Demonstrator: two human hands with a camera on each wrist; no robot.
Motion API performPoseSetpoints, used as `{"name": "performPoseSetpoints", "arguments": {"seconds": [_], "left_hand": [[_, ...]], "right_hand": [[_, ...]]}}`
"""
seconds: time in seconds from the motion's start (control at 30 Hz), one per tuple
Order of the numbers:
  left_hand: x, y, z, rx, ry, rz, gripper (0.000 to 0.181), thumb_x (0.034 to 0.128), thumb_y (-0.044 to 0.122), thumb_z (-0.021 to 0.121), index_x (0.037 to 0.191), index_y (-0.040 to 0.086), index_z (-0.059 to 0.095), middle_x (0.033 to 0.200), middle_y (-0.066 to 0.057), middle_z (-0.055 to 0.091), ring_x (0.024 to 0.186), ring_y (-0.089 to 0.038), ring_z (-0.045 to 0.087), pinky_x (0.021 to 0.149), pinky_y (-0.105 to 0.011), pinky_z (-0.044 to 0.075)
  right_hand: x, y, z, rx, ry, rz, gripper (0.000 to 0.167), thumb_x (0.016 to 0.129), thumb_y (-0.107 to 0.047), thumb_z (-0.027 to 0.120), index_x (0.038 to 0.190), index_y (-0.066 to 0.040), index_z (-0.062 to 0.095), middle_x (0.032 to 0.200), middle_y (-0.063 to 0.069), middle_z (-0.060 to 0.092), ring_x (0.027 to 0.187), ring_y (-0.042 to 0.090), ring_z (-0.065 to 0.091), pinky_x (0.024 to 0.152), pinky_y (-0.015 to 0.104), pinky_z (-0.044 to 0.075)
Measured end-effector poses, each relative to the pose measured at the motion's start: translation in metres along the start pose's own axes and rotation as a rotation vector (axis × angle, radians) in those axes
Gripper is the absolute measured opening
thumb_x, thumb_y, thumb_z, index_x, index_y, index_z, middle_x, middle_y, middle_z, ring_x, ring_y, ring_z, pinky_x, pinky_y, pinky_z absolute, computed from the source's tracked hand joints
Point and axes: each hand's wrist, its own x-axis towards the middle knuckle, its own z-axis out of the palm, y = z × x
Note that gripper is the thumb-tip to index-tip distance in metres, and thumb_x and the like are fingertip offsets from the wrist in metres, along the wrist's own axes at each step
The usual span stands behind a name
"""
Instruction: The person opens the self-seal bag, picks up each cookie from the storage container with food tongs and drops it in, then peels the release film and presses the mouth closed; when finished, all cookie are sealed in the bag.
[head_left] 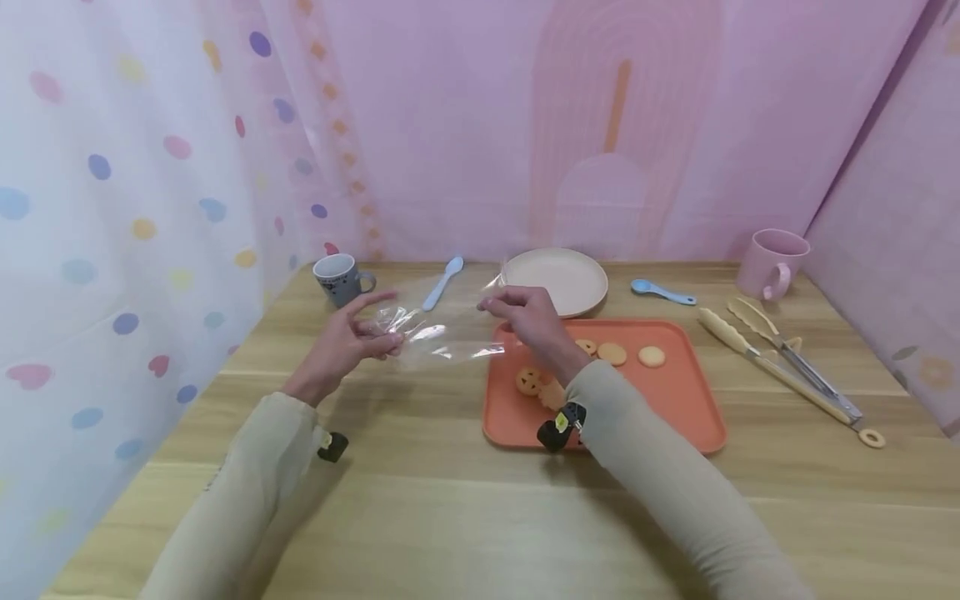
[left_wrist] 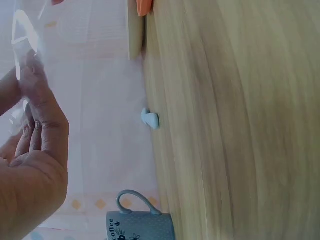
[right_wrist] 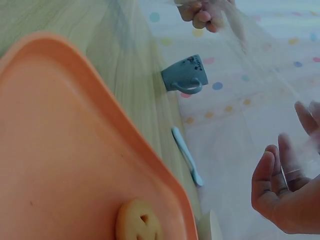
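A clear plastic bag [head_left: 442, 329] is stretched between both hands above the table, shiny and see-through. My left hand [head_left: 341, 346] grips its crumpled left end between thumb and fingers; in the left wrist view the film shows over the fingertips. At the bag's right edge, my right hand [head_left: 528, 321] pinches the film, with the wrist over an orange tray [head_left: 667, 408]. On that tray lie several cookies, among them a round one with a cut-out face [head_left: 528, 382] and a plain one [head_left: 651, 357]. The right forearm hides part of the tray.
A grey mug [head_left: 339, 279] stands behind the left hand, beside a blue spoon [head_left: 442, 285]. Behind the tray are a cream plate [head_left: 562, 279] and another blue spoon [head_left: 663, 292]. Tongs [head_left: 795, 375] and a pink mug [head_left: 772, 262] sit at the right. Curtains border the table.
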Motion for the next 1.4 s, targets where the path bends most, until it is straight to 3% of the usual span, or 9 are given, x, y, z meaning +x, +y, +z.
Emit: {"name": "performPoseSetpoints", "arguments": {"seconds": [0.13, 0.3, 0.43, 0.53, 0.67, 0.8, 1.03, 1.23, 1.4], "left_hand": [[-0.003, 0.001, -0.001, 0.125, 0.027, -0.014, 0.064, 0.0916, 0.013, 0.074, 0.148, 0.009, 0.044, 0.075, 0.007, 0.074, 0.072, -0.010, 0.073, 0.069, -0.030, 0.060], [-0.009, 0.001, -0.001, 0.243, 0.021, -0.013, 0.058, 0.0935, 0.019, 0.072, 0.145, 0.009, 0.047, 0.097, -0.016, 0.075, 0.080, -0.014, 0.074, 0.071, -0.031, 0.061], [-0.011, 0.006, 0.003, 0.445, 0.034, -0.013, 0.065, 0.0940, 0.027, 0.071, 0.149, 0.008, 0.041, 0.136, -0.029, 0.058, 0.120, -0.035, 0.063, 0.099, -0.051, 0.054], [-0.009, 0.021, 0.018, 0.640, 0.051, 0.062, 0.071, 0.0918, 0.030, 0.073, 0.150, 0.006, 0.040, 0.152, -0.025, 0.043, 0.142, -0.045, 0.040, 0.114, -0.063, 0.036], [0.002, 0.046, 0.048, 0.761, -0.012, 0.220, 0.065, 0.0921, 0.030, 0.073, 0.147, 0.007, 0.046, 0.151, -0.017, 0.049, 0.142, -0.037, 0.044, 0.116, -0.058, 0.036], [0.014, 0.057, 0.063, 0.790, -0.035, 0.322, 0.048, 0.0940, 0.023, 0.071, 0.136, 0.004, 0.058, 0.136, -0.014, 0.064, 0.128, -0.034, 0.060, 0.107, -0.054, 0.048], [0.016, 0.049, 0.054, 0.621, 0.020, 0.330, 0.016, 0.0931, 0.010, 0.071, 0.106, 0.002, 0.074, 0.104, -0.014, 0.077, 0.096, -0.028, 0.074, 0.083, -0.045, 0.061], [0.012, 0.043, 0.049, 0.588, 0.031, 0.358, 0.015, 0.0933, 0.010, 0.071, 0.105, 0.002, 0.077, 0.103, -0.014, 0.078, 0.095, -0.028, 0.075, 0.081, -0.044, 0.062], [0.013, 0.042, 0.045, 0.628, 0.086, 0.399, 0.014, 0.0912, 0.010, 0.073, 0.103, 0.004, 0.079, 0.098, -0.012, 0.079, 0.089, -0.027, 0.076, 0.076, -0.042, 0.063]], "right_hand": [[0.001, -0.001, 0.003, -0.013, -0.030, -0.003, 0.019, 0.100, -0.016, 0.063, 0.105, -0.001, 0.073, 0.104, 0.002, 0.070, 0.100, 0.017, 0.057, 0.081, 0.031, 0.052], [0.001, 0.000, 0.007, -0.014, -0.059, 0.012, 0.020, 0.100, -0.017, 0.062, 0.108, -0.001, 0.072, 0.102, 0.003, 0.071, 0.095, 0.015, 0.061, 0.086, 0.036, 0.054], [0.002, 0.000, 0.006, -0.035, -0.069, 0.010, 0.021, 0.100, -0.015, 0.062, 0.108, 0.001, 0.072, 0.096, 0.005, 0.073, 0.086, 0.011, 0.064, 0.081, 0.032, 0.056], [0.003, 0.000, 0.005, -0.059, -0.075, 0.010, 0.021, 0.100, -0.016, 0.062, 0.108, 0.001, 0.073, 0.096, 0.006, 0.074, 0.084, 0.012, 0.065, 0.083, 0.036, 0.058], [-0.001, 0.003, 0.006, -0.104, -0.095, 0.020, 0.021, 0.100, -0.020, 0.063, 0.108, -0.004, 0.075, 0.098, 0.007, 0.074, 0.086, 0.015, 0.065, 0.089, 0.046, 0.057], [-0.004, 0.005, 0.007, -0.176, -0.109, 0.004, 0.021, 0.100, -0.021, 0.064, 0.108, -0.007, 0.076, 0.102, 0.009, 0.075, 0.089, 0.020, 0.065, 0.086, 0.048, 0.056], [-0.004, 0.005, 0.010, -0.236, -0.139, -0.032, 0.020, 0.098, -0.023, 0.066, 0.105, -0.007, 0.077, 0.102, 0.010, 0.075, 0.089, 0.022, 0.065, 0.087, 0.050, 0.057], [-0.009, 0.007, -0.003, -0.361, -0.307, -0.028, 0.033, 0.102, -0.031, 0.059, 0.123, -0.007, 0.068, 0.120, 0.017, 0.069, 0.103, 0.032, 0.066, 0.089, 0.048, 0.057], [-0.013, -0.001, -0.025, -0.448, -0.402, 0.023, 0.038, 0.106, -0.030, 0.049, 0.137, -0.008, 0.056, 0.133, 0.018, 0.061, 0.108, 0.031, 0.066, 0.087, 0.044, 0.058]]}}
